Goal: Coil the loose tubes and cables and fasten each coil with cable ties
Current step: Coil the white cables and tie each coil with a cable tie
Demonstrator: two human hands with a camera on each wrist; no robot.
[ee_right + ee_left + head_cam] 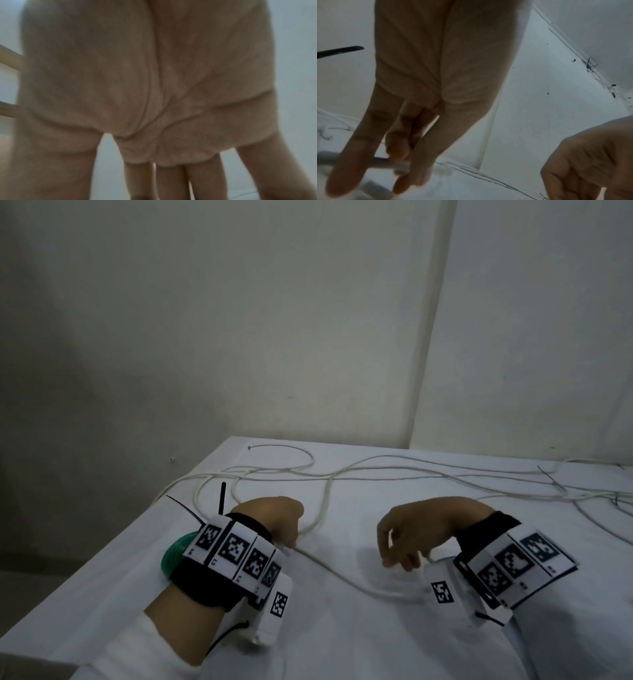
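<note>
The white cable lies loose on the white-covered table, and one stretch of it runs between the two hands. At its left end the left hand meets it: in the left wrist view the thumb and fingers come together around a blurred strand, so the hand looks to be pinching the cable, though motion blur leaves the contact soft. From that grip the cable sags toward the person and across to the right hand, whose fingers hang down, spread and fairly straight in the right wrist view; whether they touch the cable there, hidden under the wrist gear, cannot be told. Beyond the left grip the cable curls away in wide, uncoiled loops toward the far edge of the table, then trails off past the right hand to the right. Just outside the left wrist, a green coiled tube rests on the table, with the black tails of cable ties sticking up behind it. No container is in view.
</note>
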